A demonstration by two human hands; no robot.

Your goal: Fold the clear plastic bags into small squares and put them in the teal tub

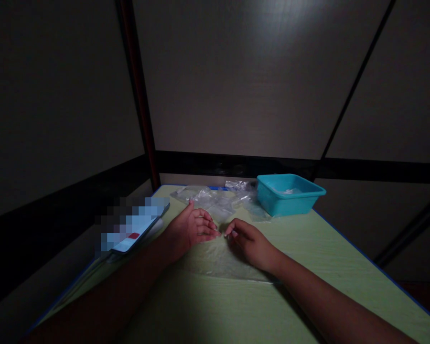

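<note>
My left hand (197, 227) is open above the middle of the table, its palm turned inward, thumb up and fingers stretched out to the right. Close beside it, my right hand (251, 243) has its fingers curled, thumb near the index finger. Whatever may be between those fingertips is too small to make out. Under both hands a clear plastic sheet or bag (215, 267) lies flat on the table. Just beyond the fingers are several crumpled clear plastic bags (211, 199).
A teal plastic basin (290, 203) with some clear plastic inside stands at the back right. At the left, a lit phone or tablet (132, 241) leans on a stand, with a cable running below. The pale green table (337, 267) has a blue edge; dark-trimmed wall panels rise behind it.
</note>
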